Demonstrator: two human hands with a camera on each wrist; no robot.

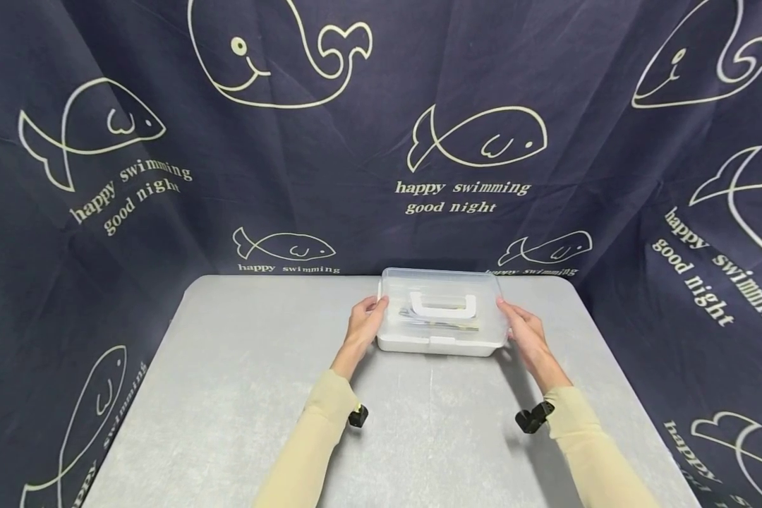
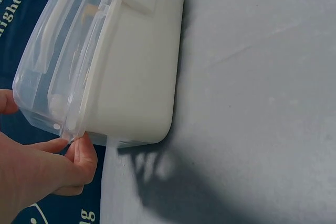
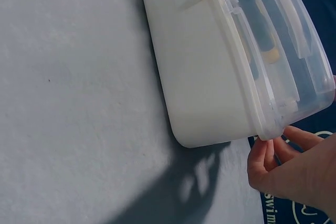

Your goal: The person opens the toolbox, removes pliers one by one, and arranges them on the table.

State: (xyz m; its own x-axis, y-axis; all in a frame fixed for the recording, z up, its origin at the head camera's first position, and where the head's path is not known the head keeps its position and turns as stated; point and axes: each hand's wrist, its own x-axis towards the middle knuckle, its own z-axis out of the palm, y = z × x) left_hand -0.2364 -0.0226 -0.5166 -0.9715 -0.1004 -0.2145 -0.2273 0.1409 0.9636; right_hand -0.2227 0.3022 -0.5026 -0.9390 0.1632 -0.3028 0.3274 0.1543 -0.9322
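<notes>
A white plastic box (image 1: 441, 343) with a clear lid and a white handle (image 1: 443, 305) stands at the far middle of the grey table (image 1: 260, 367). Dark and light items show dimly through the lid. My left hand (image 1: 365, 321) holds the box's left end. In the left wrist view its curled fingers (image 2: 79, 153) sit under the lid's rim of the box (image 2: 136, 72), with the thumb on the lid. My right hand (image 1: 523, 328) holds the right end the same way. In the right wrist view its fingertips (image 3: 268, 150) touch the rim of the box (image 3: 205, 77).
A dark blue cloth (image 1: 381, 141) printed with whales hangs behind and on both sides of the table. Bare grey tabletop lies between the box and me. Small black wrist cameras (image 1: 533, 418) sit on both cream sleeves.
</notes>
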